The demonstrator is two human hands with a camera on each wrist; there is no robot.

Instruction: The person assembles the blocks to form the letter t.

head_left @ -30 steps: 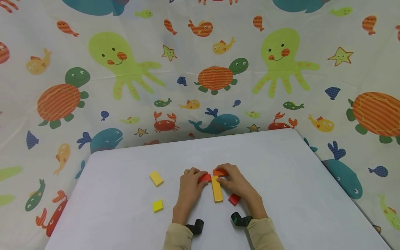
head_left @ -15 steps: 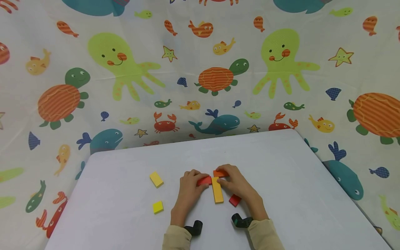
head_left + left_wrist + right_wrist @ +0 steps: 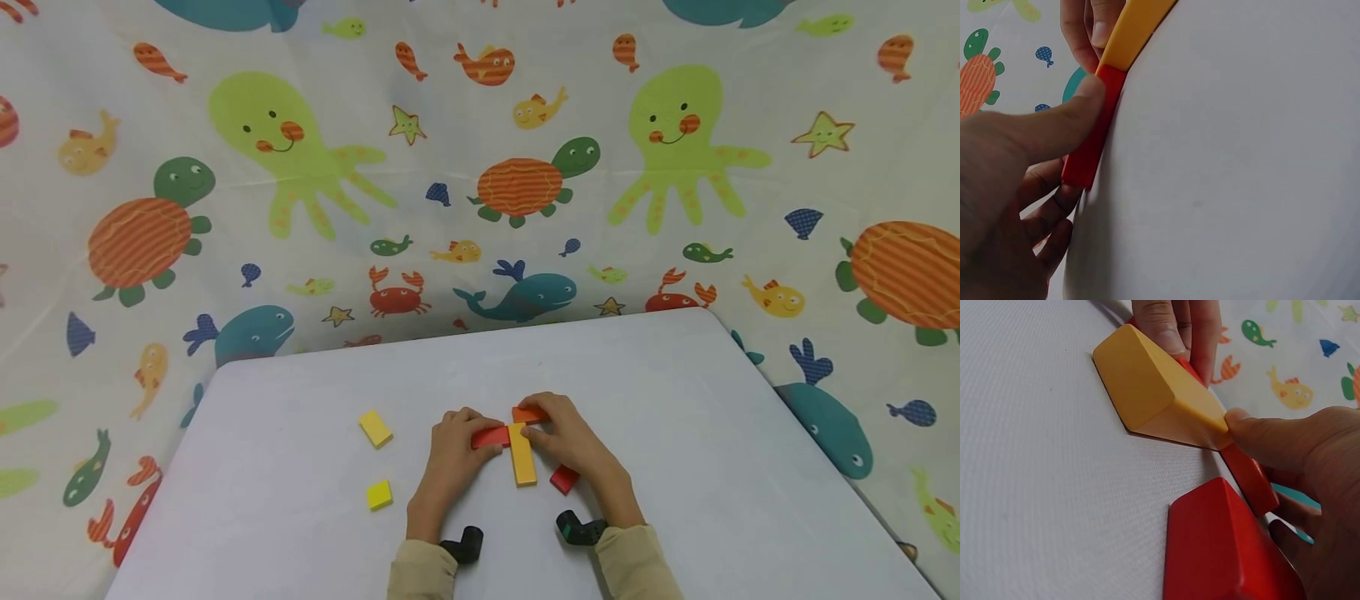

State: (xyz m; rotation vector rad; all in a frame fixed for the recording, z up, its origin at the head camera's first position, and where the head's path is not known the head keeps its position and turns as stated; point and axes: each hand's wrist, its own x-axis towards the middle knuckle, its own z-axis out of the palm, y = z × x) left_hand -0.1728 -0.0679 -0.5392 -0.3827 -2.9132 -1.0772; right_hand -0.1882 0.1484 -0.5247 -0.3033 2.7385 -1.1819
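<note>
Red block (image 3: 491,437) lies on a white table (image 3: 285,467), pinched in the grip of a person's left hand (image 3: 454,446), the thumb along its near side and fingers at its far side. One end meets the side of an upright-pointing amber block (image 3: 522,457), near that block's far end. Across from it, the right hand (image 3: 568,435) has a narrow grip, its fingers curled over an orange block (image 3: 527,415) and its thumb touching the amber block. The orange block sits at the amber block's far end, partly hidden by the fingers. Below the right hand, near its wrist, rests a dark red block (image 3: 564,478), apart from the others. Well to the left lie a pale yellow block (image 3: 376,429), set at a slant, and, nearer the person, a smaller bright yellow block (image 3: 379,495). Tan sleeves (image 3: 423,571) and black wrist devices (image 3: 467,546) frame the scene. Behind the table hangs a white cloth (image 3: 450,142) printed with octopuses, turtles, crabs, whales and fish.
</note>
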